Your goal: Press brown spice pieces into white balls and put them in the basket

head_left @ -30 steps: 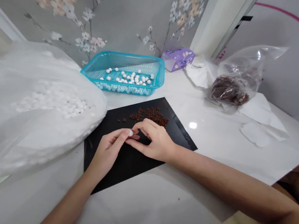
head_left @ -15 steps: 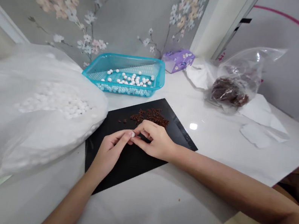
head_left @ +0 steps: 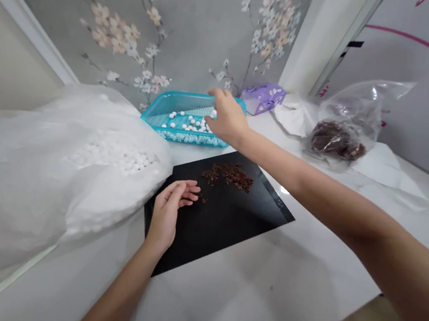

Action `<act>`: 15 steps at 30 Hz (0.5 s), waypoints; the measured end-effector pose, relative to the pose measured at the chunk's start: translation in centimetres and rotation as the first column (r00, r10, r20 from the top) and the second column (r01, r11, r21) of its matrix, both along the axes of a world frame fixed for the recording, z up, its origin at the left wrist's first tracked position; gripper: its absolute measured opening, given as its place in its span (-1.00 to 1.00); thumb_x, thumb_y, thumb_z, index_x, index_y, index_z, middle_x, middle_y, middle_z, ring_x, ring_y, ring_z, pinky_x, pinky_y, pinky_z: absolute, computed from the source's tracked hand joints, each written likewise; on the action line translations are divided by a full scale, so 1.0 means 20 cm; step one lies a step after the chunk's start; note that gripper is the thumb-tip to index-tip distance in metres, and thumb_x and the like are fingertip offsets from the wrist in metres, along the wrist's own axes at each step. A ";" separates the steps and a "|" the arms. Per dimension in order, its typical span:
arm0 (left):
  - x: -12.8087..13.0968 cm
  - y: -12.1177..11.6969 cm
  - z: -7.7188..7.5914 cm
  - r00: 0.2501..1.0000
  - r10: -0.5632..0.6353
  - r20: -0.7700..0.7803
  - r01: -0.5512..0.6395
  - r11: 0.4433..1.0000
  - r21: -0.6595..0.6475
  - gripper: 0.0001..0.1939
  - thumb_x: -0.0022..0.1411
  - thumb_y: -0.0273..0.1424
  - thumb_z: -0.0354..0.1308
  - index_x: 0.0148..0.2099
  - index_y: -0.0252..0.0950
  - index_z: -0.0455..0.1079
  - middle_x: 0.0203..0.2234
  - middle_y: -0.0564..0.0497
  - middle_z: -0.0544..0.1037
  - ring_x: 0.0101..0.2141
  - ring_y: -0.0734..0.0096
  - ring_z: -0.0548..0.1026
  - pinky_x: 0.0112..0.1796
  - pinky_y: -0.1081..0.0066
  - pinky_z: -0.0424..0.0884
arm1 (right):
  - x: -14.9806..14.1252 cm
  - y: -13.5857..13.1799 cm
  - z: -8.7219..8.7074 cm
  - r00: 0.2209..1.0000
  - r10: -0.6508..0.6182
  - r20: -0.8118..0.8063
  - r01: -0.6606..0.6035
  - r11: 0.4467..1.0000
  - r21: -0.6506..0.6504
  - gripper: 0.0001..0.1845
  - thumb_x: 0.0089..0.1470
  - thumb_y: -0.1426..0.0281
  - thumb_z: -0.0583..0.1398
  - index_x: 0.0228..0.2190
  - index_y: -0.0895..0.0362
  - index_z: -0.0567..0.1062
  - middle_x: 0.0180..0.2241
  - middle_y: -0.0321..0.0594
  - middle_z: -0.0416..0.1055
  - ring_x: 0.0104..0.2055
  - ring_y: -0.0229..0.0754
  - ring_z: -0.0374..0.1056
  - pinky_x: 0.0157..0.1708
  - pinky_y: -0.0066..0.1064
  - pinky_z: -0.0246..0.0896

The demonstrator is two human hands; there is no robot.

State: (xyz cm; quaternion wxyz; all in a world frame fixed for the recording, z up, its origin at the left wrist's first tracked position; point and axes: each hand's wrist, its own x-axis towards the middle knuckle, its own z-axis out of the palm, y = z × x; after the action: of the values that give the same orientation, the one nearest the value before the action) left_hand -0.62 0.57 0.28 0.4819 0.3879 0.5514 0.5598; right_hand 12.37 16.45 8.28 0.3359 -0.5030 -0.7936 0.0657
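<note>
My right hand reaches over the right part of a turquoise plastic basket, thumb and fingers apart. Small white balls lie on the basket floor, some of them hidden behind that hand. One white ball shows in the gap between thumb and fingers; it seems to lie in the basket. Above a black mat, my left hand is half curled, its fingers loosely apart with nothing visible in them. Just beyond its fingertips are a few dark crumbs, and a pile of reddish-brown bits lies farther back on the mat.
A large translucent white bag full of white balls fills the left side, touching the mat. At the back stand a purple tissue pack and a clear bag of dark brown material, with white paper around it on the white table.
My right hand has left my left hand and moved up and away to the basket. The white ball has gone from my left fingers, which have loosened. The view has shifted slightly.
</note>
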 end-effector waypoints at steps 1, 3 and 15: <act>0.00 0.00 0.00 1.000 0.005 0.006 -0.005 1.000 -0.002 -0.72 0.12 -0.23 0.12 -0.26 -0.34 0.49 -0.38 -0.08 0.58 -0.42 0.45 0.47 -0.40 0.49 0.34 | -0.05 -0.02 0.01 0.997 0.065 0.037 -0.065 0.998 0.009 -0.55 -0.01 0.54 0.16 -0.03 0.25 0.27 -0.07 -0.01 0.27 -0.17 -0.07 0.30 -0.19 -0.26 0.17; 0.00 0.00 0.00 1.000 0.008 0.008 -0.008 1.000 -0.003 -0.73 0.12 -0.23 0.12 -0.28 -0.33 0.49 -0.38 -0.06 0.58 -0.43 0.46 0.46 -0.40 0.50 0.34 | -0.17 -0.08 0.00 0.954 0.275 0.118 -0.282 0.958 0.047 -0.67 0.07 0.48 0.12 -0.08 0.20 0.31 -0.04 -0.06 0.30 -0.13 -0.07 0.31 -0.20 -0.29 0.18; 0.00 0.01 -0.01 0.999 0.046 0.012 -0.046 0.999 0.025 -0.82 0.08 -0.32 0.08 -0.42 -0.33 0.40 -0.50 -0.03 0.53 -0.49 0.47 0.43 -0.46 0.49 0.34 | -0.54 -0.19 -0.17 0.810 0.521 0.269 -0.512 0.852 -0.110 -0.78 0.17 0.44 0.02 -0.23 0.20 0.44 -0.13 -0.08 0.42 -0.16 -0.12 0.33 -0.32 -0.39 0.12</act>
State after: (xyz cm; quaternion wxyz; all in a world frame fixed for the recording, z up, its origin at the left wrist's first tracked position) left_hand -0.54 0.71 0.09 0.4668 0.3781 0.5503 0.5799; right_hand 1.59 12.69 4.88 0.1778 -0.2780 -0.9394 0.0930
